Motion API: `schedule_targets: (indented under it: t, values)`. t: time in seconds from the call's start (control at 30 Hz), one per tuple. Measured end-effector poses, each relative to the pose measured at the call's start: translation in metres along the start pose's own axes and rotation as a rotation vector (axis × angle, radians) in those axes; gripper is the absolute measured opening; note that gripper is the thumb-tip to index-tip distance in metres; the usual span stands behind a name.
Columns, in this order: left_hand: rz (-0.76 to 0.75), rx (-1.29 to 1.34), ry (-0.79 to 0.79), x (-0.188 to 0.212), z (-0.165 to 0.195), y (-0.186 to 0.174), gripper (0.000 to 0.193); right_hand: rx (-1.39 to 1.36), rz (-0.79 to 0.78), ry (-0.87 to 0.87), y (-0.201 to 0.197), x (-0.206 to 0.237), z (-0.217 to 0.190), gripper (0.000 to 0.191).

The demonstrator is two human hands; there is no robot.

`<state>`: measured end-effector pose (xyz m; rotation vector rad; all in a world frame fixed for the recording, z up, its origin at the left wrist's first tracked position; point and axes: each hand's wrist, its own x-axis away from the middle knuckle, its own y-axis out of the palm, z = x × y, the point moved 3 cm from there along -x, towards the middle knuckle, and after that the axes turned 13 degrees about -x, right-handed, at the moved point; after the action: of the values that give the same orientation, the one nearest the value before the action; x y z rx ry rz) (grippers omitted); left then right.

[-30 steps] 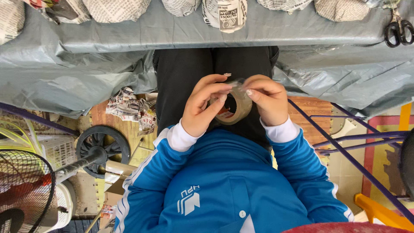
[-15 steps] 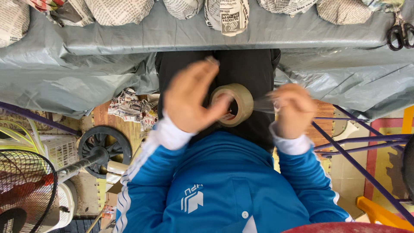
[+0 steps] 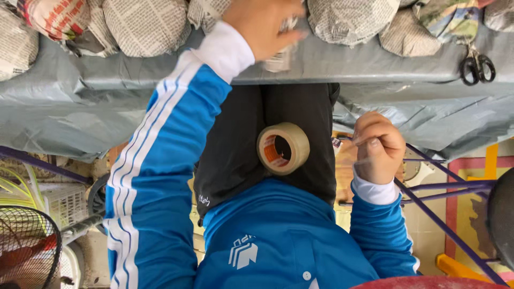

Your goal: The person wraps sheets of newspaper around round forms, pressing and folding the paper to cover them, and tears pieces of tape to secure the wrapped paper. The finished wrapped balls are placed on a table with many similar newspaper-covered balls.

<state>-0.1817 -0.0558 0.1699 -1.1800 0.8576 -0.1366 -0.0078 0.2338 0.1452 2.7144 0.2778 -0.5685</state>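
Head view: left hand (image 3: pixel 262 24) now up at table edge, fingers curled around newspaper-wrapped bundle (image 3: pixel 281 56) — blurred, grip looks closed. A second ago both hands held tape roll (image 3: pixel 282 148); roll now lies loose on lap, black trousers (image 3: pixel 241 144) beneath. Right hand (image 3: pixel 377 147) beside lap, fingertips pinched on clear tape strip — torn free, apparently ready for bundle. Scissors (image 3: pixel 476 67) on grey table cover (image 3: pixel 107 101), untouched.

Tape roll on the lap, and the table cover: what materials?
Tape roll: looks like glossy tan plastic packing tape on a cardboard-like core with orange inside, judging by the sheen. Table cover: seemingly thin grey plastic sheeting, from its soft creases and dull shine; coated fabric is possible.
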Motion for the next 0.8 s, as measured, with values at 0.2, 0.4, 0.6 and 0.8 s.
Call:
schedule_targets:
  t: [0.2, 0.4, 0.6, 0.8]
  values:
    - [0.078, -0.013, 0.07, 0.012, -0.005, 0.019, 0.027, -0.037, 0.002, 0.039, -0.007, -0.025, 0.023, 0.034]
    - [0.195, -0.161, -0.011, 0.005, -0.003, 0.029, 0.032, -0.138, 0.024, 0.102, 0.002, -0.063, 0.078, 0.029]
    - [0.177, -0.244, 0.001, -0.003, 0.001, 0.024, 0.04, -0.071, 0.064, 0.101, 0.007, -0.097, 0.128, 0.032]
    - [-0.03, -0.272, 0.107, 0.001, -0.003, 0.025, 0.043, 0.202, 0.006, 0.019, 0.016, -0.102, 0.146, 0.045]
